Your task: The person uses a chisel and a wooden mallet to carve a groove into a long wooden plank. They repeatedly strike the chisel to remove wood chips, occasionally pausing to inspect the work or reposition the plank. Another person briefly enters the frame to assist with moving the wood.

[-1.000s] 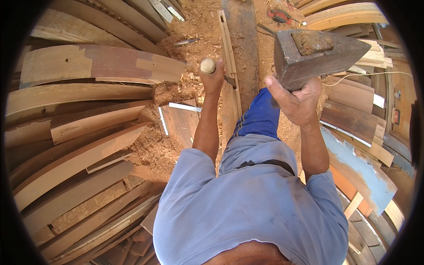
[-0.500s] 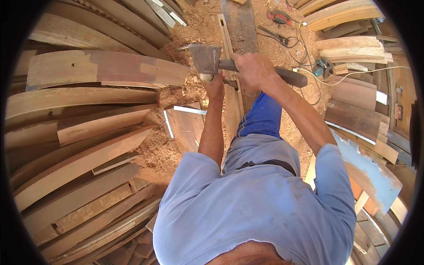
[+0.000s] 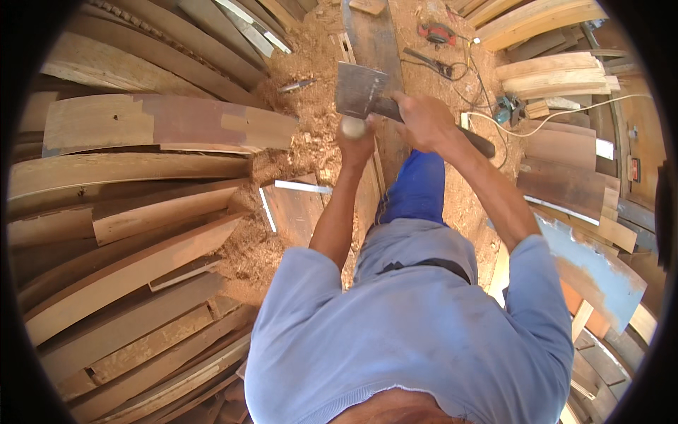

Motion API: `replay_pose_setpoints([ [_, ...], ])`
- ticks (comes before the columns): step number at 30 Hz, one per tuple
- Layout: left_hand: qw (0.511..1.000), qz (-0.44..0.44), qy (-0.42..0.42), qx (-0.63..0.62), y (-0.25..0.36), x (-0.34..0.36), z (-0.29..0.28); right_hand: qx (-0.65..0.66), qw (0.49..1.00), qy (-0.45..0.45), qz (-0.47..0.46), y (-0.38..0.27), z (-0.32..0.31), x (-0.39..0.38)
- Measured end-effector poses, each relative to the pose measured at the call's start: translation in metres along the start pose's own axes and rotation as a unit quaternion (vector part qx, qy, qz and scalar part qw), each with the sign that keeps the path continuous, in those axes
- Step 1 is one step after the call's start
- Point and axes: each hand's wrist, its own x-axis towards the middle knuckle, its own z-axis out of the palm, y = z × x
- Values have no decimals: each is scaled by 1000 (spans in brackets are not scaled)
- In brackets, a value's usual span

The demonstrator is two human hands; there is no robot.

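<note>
My right hand (image 3: pixel 428 123) is closed round the dark handle of a hatchet (image 3: pixel 361 87). Its broad grey head hangs just above my left hand (image 3: pixel 357 147), by the pale round end of a chisel handle (image 3: pixel 354 127). That chisel sits upright in my closed left fist; its blade is hidden. Whether the hatchet touches the handle I cannot tell. Beneath my hands runs a narrow wooden piece (image 3: pixel 346 48) with slots cut in it, partly covered by the hatchet and my left arm. My blue-clad leg (image 3: pixel 417 187) lies beside it.
A long plank (image 3: pixel 374 35) extends ahead through wood shavings (image 3: pixel 311 53). Stacked boards (image 3: pixel 127 173) line the left, more boards (image 3: pixel 565 184) the right. Red (image 3: pixel 438 33) and teal (image 3: pixel 508 109) power tools lie ahead right with cords. A small metal tool (image 3: pixel 296 85) rests on the shavings.
The hatchet head has shifted right and turned its flat side more into view. My left hand with the chisel has moved right and slightly down; my right hand has moved a little right and down.
</note>
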Motion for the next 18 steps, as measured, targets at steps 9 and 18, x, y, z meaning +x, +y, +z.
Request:
replay_pose_setpoints([
  [9,992,-117,-44,-11,-15,25,-9,292,909,290,-64,-38,-79,-15],
  [18,991,-14,-134,14,0,19,10,6,998,24,58,19,15,-14],
])
